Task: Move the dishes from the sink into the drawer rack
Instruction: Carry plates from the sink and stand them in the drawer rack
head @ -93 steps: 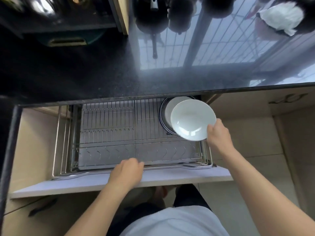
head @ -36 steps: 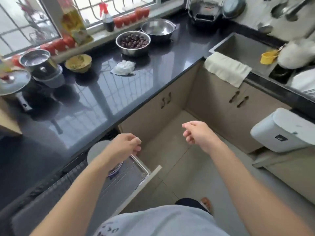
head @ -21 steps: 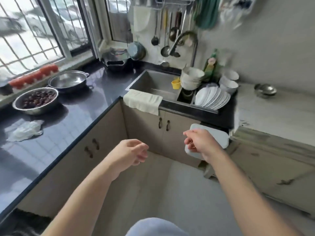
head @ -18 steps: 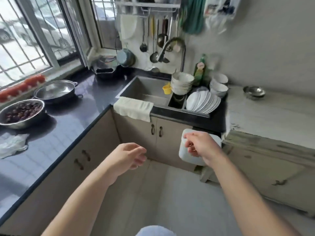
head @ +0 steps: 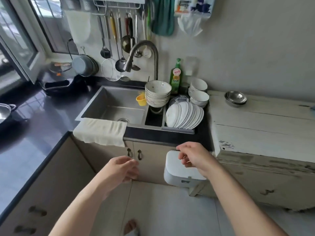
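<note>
Two hands are out in front, and both hold nothing. The left hand (head: 121, 170) is at about 7 o'clock from the middle of the view, with its fingers (head: 133, 165) loosely curled and a little apart. The right hand (head: 193, 157) is at about 5 o'clock, its fingers also loosely bent, in front of a small white bin (head: 177, 174) that hangs on the cupboard.

Up past the hands, toward 12 o'clock, is the sink (head: 115, 106) set in the dark surface (head: 39, 116). A pale cloth (head: 100, 132) hangs over its front edge. The dishes sit on the right side of the sink. A row of white plates (head: 185, 115) stands on edge, leaning one on the next, and the row runs from left to right. It lies straight ahead at 12 o'clock from the right hand, so I think the right hand is nearer and will reach it first. Behind the plates is a tall stack of bowls (head: 157, 93), and more small bowls (head: 198, 93) are at 1 o'clock, by a green soap bottle (head: 176, 77).

A moment ago the person was over the drawer rack, with the right hand putting a white plate in it and the left hand on the drawer's front. Now the rack is out of view, the person has turned to face the sink, and that plate is no longer in the hand.
</note>
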`<state>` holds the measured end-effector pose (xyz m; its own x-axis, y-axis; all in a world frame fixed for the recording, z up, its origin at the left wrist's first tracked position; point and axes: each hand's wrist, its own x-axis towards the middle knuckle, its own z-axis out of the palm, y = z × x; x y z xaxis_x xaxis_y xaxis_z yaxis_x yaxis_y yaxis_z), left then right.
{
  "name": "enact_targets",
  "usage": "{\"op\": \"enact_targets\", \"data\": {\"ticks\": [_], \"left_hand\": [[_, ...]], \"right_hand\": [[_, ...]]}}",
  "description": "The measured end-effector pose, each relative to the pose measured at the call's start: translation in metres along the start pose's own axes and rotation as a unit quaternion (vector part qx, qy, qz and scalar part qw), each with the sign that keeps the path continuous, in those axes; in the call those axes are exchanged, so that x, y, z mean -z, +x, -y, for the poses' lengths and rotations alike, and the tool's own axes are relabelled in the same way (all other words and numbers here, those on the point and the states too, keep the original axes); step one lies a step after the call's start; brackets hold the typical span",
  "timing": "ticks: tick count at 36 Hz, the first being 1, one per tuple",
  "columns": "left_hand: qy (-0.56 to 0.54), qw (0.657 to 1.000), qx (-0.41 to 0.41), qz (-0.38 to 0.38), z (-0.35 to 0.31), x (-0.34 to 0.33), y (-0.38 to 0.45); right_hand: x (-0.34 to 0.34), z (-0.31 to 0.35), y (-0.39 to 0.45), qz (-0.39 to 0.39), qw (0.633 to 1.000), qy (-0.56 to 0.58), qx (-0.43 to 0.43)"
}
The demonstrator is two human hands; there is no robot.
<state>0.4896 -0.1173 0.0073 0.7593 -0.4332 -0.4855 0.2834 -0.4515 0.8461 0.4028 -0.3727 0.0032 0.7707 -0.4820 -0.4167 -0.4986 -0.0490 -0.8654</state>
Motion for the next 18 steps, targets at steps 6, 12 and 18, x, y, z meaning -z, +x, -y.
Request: {"op": "enact_targets", "data": {"ticks": [6,12,18], "left_hand": [[0.009,1.0,0.016,0.02,-0.034,0.041,0.093],[0.061,0.996,-0.002,0.07,-0.086,0.036,0.167],[0.09,0.988,0.012,0.126,-0.102,-0.002,0.217]], "right_hand": [[-0.01,0.03,0.073,-0.016,0.999,0.014,-0.025],[-0.002,0.033,0.116,-0.054,0.994,0.066,-0.066],[0.024,0.022,0.156,-0.084,0.987,0.089,-0.105]]}}
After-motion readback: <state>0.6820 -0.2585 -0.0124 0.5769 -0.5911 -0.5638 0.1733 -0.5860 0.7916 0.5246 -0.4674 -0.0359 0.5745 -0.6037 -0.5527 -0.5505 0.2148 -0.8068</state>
